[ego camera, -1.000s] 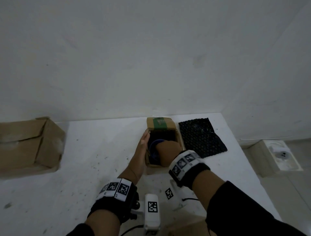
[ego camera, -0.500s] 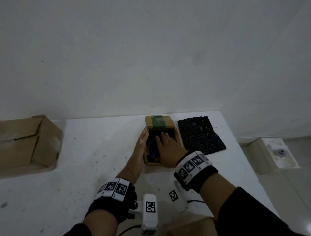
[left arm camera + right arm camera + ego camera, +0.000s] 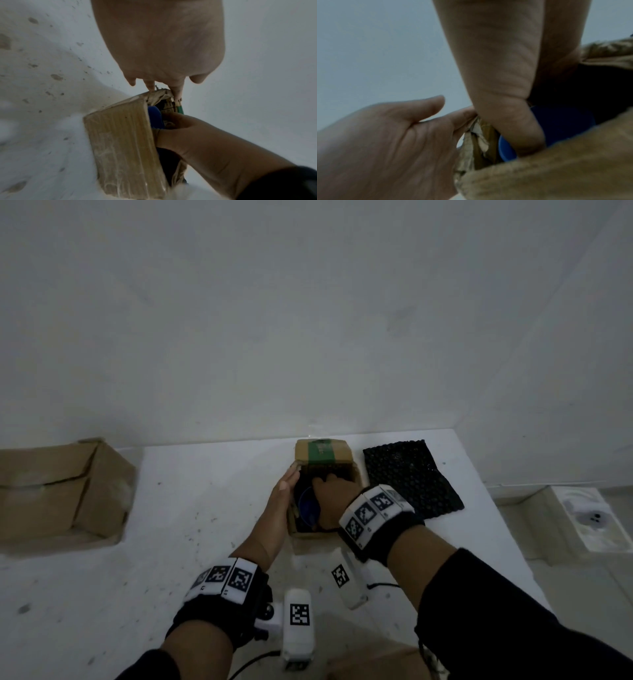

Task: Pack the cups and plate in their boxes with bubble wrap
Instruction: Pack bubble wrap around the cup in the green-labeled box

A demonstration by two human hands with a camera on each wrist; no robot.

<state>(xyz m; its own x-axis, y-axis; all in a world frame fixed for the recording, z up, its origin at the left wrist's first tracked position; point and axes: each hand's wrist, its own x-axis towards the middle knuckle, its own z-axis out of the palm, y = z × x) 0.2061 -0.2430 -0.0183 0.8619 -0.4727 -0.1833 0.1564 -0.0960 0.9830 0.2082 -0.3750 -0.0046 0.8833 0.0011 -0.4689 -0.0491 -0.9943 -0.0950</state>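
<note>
A small cardboard box (image 3: 308,537) stands open on the white table (image 3: 205,508), its far flap (image 3: 322,451) crossed by green tape. A blue cup (image 3: 306,505) sits inside against a dark lining. My left hand (image 3: 286,491) lies flat against the box's left wall (image 3: 120,142), fingers straight, fingertips at the torn top edge. My right hand (image 3: 334,479) reaches down into the box; its thumb (image 3: 513,121) lies across the blue cup (image 3: 570,121), and its fingers are hidden inside. A sheet of black bubble wrap (image 3: 411,477) lies flat just right of the box.
A large cardboard box (image 3: 58,491) stands at the table's far left. Part of another cardboard piece (image 3: 376,662) shows at the near edge. The table ends right of the bubble wrap, with a white object (image 3: 589,515) on the floor beyond.
Half a second ago my right hand lay flat over the box's opening; now its fingers dip back inside. My left hand has stayed against the box's left side.
</note>
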